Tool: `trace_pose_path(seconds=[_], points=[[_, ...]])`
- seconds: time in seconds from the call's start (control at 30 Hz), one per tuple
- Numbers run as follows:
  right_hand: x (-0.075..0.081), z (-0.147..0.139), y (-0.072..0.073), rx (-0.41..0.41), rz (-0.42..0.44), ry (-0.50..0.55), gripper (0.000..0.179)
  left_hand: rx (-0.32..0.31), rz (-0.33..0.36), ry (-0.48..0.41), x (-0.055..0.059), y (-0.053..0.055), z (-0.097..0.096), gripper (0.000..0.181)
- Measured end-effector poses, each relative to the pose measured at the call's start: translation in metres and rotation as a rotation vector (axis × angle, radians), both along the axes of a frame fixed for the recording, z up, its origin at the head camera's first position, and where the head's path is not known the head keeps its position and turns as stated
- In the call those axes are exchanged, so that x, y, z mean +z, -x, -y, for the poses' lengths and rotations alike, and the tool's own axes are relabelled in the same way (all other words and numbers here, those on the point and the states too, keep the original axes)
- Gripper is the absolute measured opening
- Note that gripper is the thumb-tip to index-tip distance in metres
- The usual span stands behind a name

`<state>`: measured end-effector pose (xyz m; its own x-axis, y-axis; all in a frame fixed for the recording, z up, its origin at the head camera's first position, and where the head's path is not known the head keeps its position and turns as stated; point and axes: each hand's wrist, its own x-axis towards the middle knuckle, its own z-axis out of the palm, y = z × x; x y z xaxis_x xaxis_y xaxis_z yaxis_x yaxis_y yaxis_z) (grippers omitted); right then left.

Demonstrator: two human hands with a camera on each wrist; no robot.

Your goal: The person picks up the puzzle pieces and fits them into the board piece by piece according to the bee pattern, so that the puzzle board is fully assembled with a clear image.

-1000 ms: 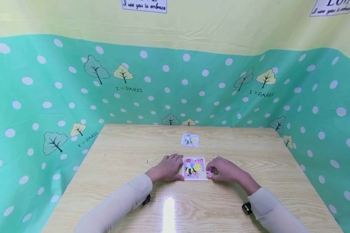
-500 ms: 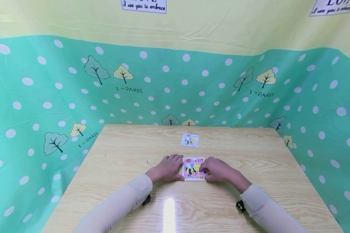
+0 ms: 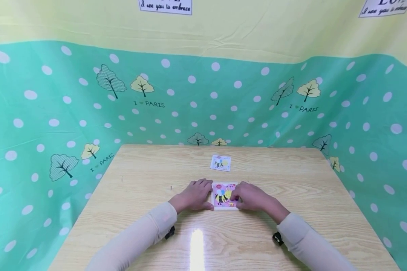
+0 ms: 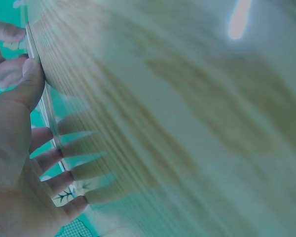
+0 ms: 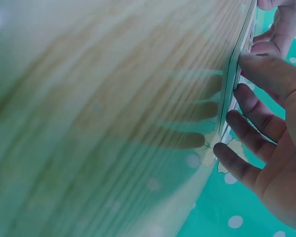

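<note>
A square bee jigsaw puzzle (image 3: 221, 195) with a white border lies flat on the table, its picture pink with a yellow and black bee. Along its left edge rests my left hand (image 3: 198, 195), thumb at the lower corner and fingers spread along the side; the left wrist view shows the same hand (image 4: 19, 143) with fingers extended at the board's edge. My right hand (image 3: 252, 196) pinches a puzzle piece (image 3: 236, 200) at the lower right of the picture, hiding most of it. In the right wrist view, that hand's (image 5: 281, 113) thumb and fingers meet the board's side.
Behind the puzzle lies a small card (image 3: 220, 163) with the same bee picture. The wood-grain table (image 3: 149, 169) carries a bright light reflection near the front. A green dotted cloth (image 3: 176, 94) hangs around the back and sides.
My right hand has moved left, bringing the puzzle piece from beside the board into its lower right corner, where bare board showed before. The left hand has stayed at the left edge.
</note>
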<state>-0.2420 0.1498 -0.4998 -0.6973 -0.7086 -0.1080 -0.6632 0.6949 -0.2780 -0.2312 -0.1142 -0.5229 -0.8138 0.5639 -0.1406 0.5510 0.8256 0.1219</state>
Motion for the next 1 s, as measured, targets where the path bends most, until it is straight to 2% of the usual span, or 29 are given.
trace_pose_path(seconds=[0.2, 0.53, 0.8, 1.0], points=[[-0.001, 0.002, -0.003, 0.009, -0.004, 0.008, 0.011, -0.006, 0.01, 0.001, 0.0, -0.002, 0.001, 0.079], [-0.004, 0.002, -0.003, 0.014, -0.03, 0.008, 0.011, -0.001, 0.014, 0.018, 0.003, -0.001, 0.001, 0.08], [-0.002, 0.002, -0.003, 0.036, 0.014, -0.011, 0.018, 0.038, 0.063, 0.033, 0.011, 0.003, 0.0, 0.074], [0.014, 0.002, -0.005, 0.043, 0.131, -0.038, 0.029, 0.047, 0.062, 0.037, 0.021, 0.006, 0.004, 0.072]])
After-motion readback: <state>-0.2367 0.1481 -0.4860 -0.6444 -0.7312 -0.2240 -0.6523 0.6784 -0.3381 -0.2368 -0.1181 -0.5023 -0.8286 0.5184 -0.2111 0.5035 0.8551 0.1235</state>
